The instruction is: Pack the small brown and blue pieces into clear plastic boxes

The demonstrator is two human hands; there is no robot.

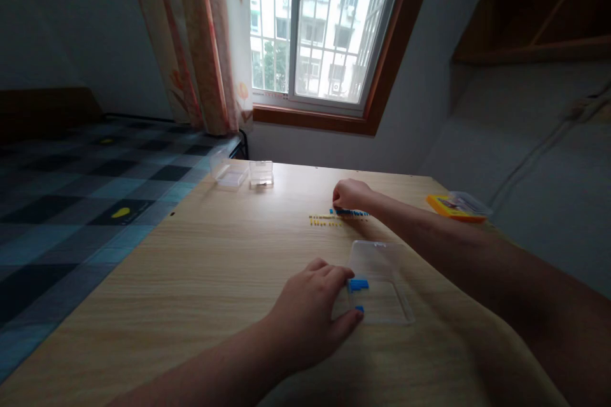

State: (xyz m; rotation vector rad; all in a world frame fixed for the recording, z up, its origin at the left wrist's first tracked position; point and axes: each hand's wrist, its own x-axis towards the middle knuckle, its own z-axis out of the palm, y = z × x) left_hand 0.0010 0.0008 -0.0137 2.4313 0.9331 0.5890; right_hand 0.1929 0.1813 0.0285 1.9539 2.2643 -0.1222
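Observation:
On the wooden table, a clear plastic box [382, 305] lies with its lid folded back, and several small blue pieces [359, 284] are inside along its left side. My left hand [315, 308] grips this box at its left edge, thumb and forefinger at separate corners. Farther off, my right hand [352, 192] is closed in a pinch, fingertips down at the left end of a row of tiny blue pieces [356, 212]. Whatever it pinches is hidden. Rows of tiny yellow pieces [324, 219] lie just nearer to me than the blue row.
Two more clear plastic boxes, an open one [232, 175] and a smaller one [261, 173], stand at the table's far left. A yellow-orange box [456, 206] with a clear cover sits by the right edge. Left of the table is a bed with a checked cover [95, 203].

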